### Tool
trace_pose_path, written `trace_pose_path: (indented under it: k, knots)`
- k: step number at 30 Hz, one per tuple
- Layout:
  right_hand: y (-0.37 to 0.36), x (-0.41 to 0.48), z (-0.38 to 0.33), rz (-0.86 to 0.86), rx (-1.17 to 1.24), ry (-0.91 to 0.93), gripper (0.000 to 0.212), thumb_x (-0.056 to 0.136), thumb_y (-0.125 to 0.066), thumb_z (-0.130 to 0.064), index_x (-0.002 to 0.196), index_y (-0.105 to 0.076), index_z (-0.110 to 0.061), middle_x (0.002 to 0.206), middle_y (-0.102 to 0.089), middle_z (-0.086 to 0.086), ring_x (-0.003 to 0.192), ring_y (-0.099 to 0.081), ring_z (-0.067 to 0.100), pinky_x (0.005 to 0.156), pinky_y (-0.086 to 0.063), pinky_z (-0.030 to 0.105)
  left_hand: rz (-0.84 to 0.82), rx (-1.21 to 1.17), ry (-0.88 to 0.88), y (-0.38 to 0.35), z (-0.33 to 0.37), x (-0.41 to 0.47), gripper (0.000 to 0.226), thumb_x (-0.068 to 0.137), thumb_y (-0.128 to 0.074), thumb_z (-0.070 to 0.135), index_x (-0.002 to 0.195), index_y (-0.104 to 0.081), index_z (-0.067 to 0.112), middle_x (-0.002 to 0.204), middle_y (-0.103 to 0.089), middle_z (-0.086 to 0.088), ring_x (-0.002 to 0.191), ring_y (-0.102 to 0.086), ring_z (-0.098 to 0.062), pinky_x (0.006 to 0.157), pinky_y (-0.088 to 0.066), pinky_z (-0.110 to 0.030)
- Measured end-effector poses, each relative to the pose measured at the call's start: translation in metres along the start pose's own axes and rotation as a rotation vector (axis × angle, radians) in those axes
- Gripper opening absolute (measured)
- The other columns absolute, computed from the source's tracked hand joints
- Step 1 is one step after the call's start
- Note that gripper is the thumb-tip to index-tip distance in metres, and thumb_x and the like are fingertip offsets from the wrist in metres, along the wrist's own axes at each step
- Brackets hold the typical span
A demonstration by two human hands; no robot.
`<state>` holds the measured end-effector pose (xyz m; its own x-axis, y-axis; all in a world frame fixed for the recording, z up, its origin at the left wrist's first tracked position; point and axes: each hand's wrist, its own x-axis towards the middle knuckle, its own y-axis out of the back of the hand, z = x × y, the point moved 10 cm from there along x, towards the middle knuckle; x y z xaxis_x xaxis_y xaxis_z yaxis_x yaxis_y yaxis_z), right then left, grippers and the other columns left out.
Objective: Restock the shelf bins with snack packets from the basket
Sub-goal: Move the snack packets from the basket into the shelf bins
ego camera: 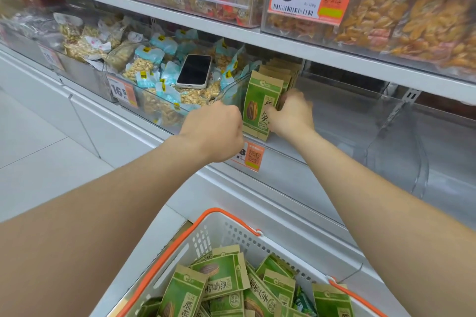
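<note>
Basket (226, 229): at 6 o'clock, holding loose green packets (226, 278).
Shelf row (260, 105): same packets, upright in the clear bin (334, 123), at 12 o'clock.
Right hand (292, 113): fingers curled round the row's 3 o'clock side.
Left hand (215, 132): fingers curled at its 9 o'clock edge; whether they hold it is seemingly hidden, so I cannot tell.
Phone (195, 71): on peanut bags (144, 64), at 10 o'clock.

Green-and-tan packets (260, 104), orange-rimmed white basket (221, 237)

The basket (226, 226) holding loose packets (224, 275) sits before the shelf (322, 56). Standing packets (260, 103) line the left end of a bin (340, 123). Left of them, a phone (194, 71) lies on peanut bags (139, 67).
</note>
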<state>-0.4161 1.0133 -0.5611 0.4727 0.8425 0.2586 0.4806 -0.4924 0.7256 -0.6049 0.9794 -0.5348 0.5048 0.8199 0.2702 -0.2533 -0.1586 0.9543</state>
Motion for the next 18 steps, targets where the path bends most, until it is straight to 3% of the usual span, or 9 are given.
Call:
trace_pose_path:
  k: [7, 11, 14, 18]
  knots:
    - [-0.002, 0.001, 0.004, -0.022, -0.070, -0.017, 0.050, 0.089, -0.070, -0.049, 0.122, -0.061, -0.012, 0.120, -0.064, 0.009, 0.121, -0.052, 0.030, 0.083, -0.045, 0.031, -0.006, 0.032, 0.016, 0.000, 0.002, -0.002, 0.018, 0.090, -0.050, 0.019, 0.084, -0.067, 0.020, 0.069, -0.053, -0.001, 0.072, -0.057, -0.035, 0.058, -0.038, -0.034]
    - [0.009, -0.011, 0.006, -0.097, -0.182, -0.013, 0.051, 0.086, -0.062, -0.062, 0.108, -0.065, -0.016, 0.104, -0.068, 0.007, 0.096, -0.065, 0.031, 0.078, -0.056, 0.037, 0.050, -0.021, -0.029, 0.007, 0.009, -0.004, 0.017, 0.094, -0.051, 0.024, 0.092, -0.068, 0.020, 0.094, -0.060, -0.003, 0.082, -0.060, -0.034, 0.063, -0.045, -0.038]
    - [0.033, -0.038, -0.011, -0.064, -0.341, 0.140, 0.042, 0.100, -0.048, -0.050, 0.088, -0.062, -0.013, 0.088, -0.062, 0.010, 0.081, -0.060, 0.037, 0.067, -0.045, 0.035, 0.083, -0.077, -0.041, 0.016, 0.015, -0.007, 0.009, 0.091, -0.056, 0.028, 0.090, -0.060, 0.021, 0.098, -0.054, -0.001, 0.081, -0.058, -0.031, 0.066, -0.050, -0.042]
    - [0.070, -0.093, -0.058, 0.092, -0.329, 0.543, 0.026, 0.101, -0.044, -0.033, 0.089, -0.058, -0.016, 0.086, -0.059, 0.005, 0.074, -0.055, 0.028, 0.061, -0.045, 0.038, 0.039, -0.123, -0.026, 0.016, 0.022, -0.014, 0.011, 0.082, -0.058, 0.036, 0.077, -0.057, 0.026, 0.081, -0.064, 0.002, 0.080, -0.061, -0.030, 0.061, -0.045, -0.035]
